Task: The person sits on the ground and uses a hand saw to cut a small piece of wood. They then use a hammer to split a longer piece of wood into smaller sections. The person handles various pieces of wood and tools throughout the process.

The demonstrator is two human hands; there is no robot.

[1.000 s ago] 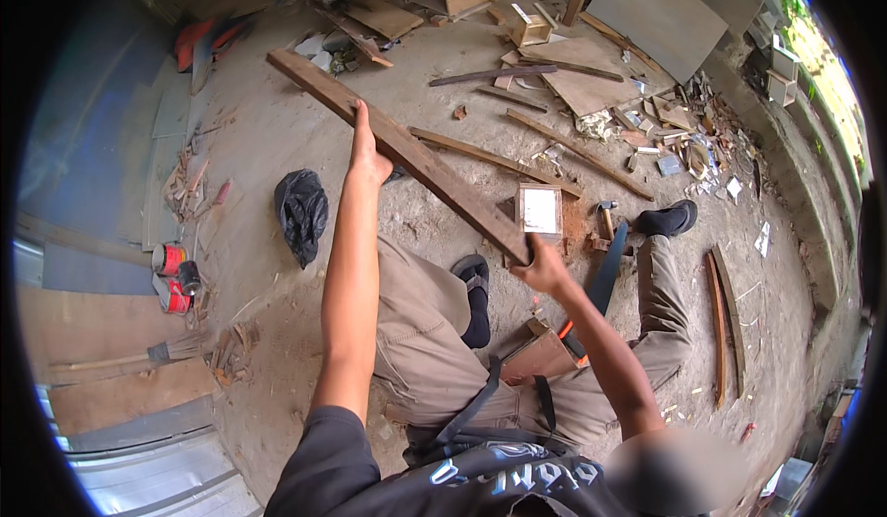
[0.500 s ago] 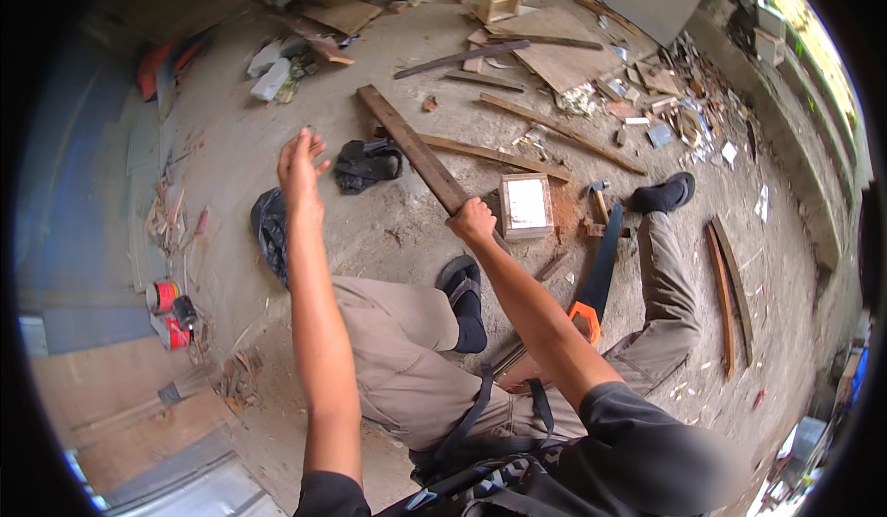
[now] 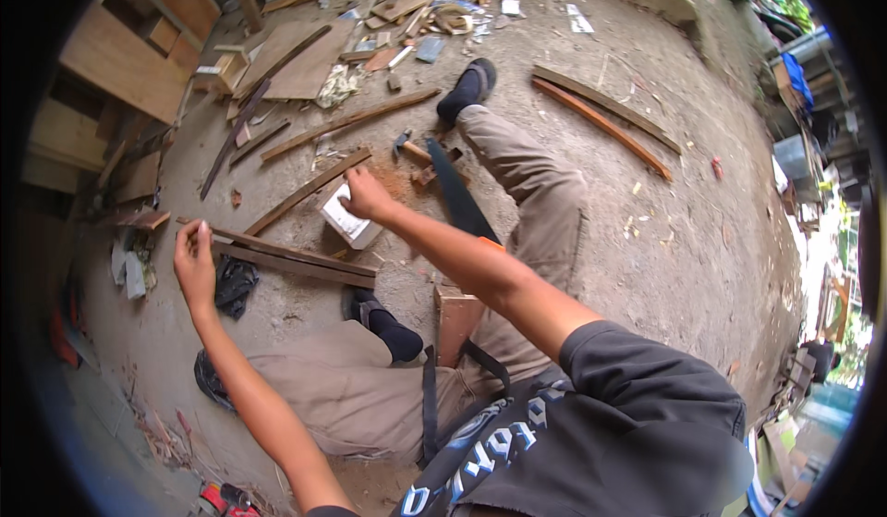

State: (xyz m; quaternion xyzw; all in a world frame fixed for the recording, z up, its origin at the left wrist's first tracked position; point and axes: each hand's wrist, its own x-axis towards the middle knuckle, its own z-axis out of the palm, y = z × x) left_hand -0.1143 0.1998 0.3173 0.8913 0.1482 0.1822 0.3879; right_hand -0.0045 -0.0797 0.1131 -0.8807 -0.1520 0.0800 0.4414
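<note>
A long dark brown wooden plank [image 3: 296, 265] lies low over the floor in front of my left leg. My left hand [image 3: 194, 254] is at its far left end, thumb and fingers closed around the tip. My right hand [image 3: 368, 194] is at the wooden box [image 3: 360, 233] with a white top, its thumb on the white surface and the other fingers curled at the edge, partly hidden. Just behind the box rests a wooden strip [image 3: 296, 198]. To the right of the box are a hammer [image 3: 411, 147] and a handsaw [image 3: 457, 189] with an orange handle.
Loose wooden strips [image 3: 351, 124] and scraps [image 3: 407, 18] are strewn across the concrete floor. Two longer strips [image 3: 605, 120] lie to the right. A black plastic bag [image 3: 236, 286] sits by my left forearm. Wooden cabinets [image 3: 129, 64] stand at the far left.
My right hand has let go of the plank and moved to the box. My left hand, raised and empty before, now grips the plank's far end. The view has swung to the right.
</note>
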